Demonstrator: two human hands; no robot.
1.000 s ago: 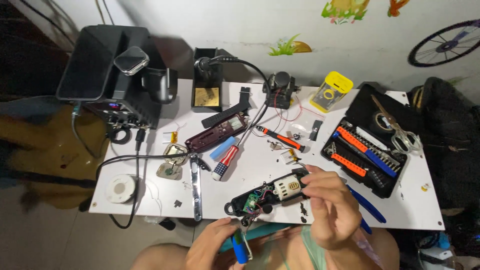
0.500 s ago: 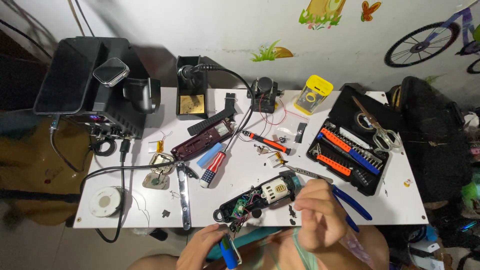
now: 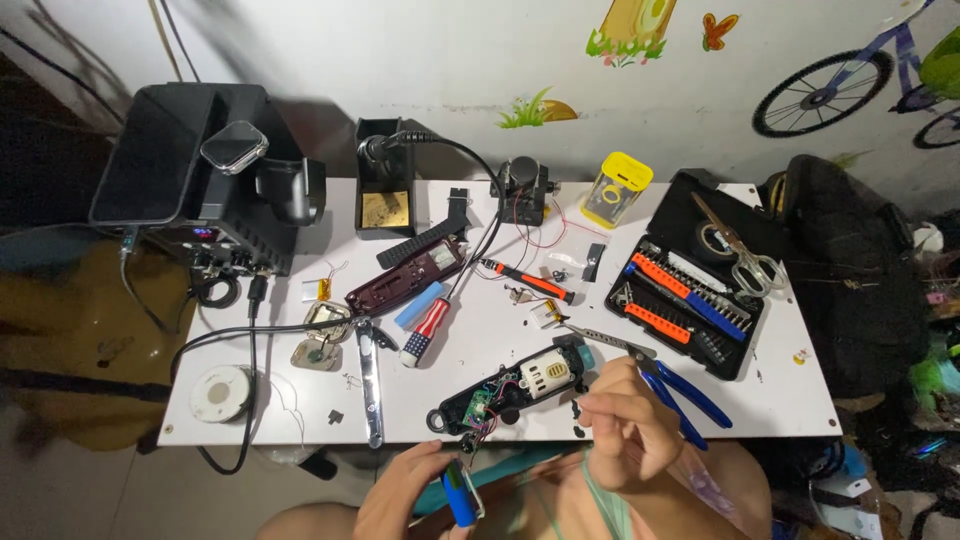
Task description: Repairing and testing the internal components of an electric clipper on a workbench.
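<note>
The opened black device (image 3: 515,388), its shell off and a circuit board and pale motor bared, lies at the near edge of the white surface (image 3: 780,400), close in front of the person so both hands can work just short of it; the left hand (image 3: 405,492), below and left of the device, is curled around a blue cylindrical cell (image 3: 458,494), seemingly kept off the surface while thin wires trail from the device toward it; the right hand (image 3: 630,430), just right of the device, has its fingertips pinched together, though whether on a wire or a small part I cannot tell; blue-handled pliers (image 3: 672,384) lie right of the device, partly behind that hand, within easy reach; the open bit case (image 3: 700,300) sits farther right and back.
</note>
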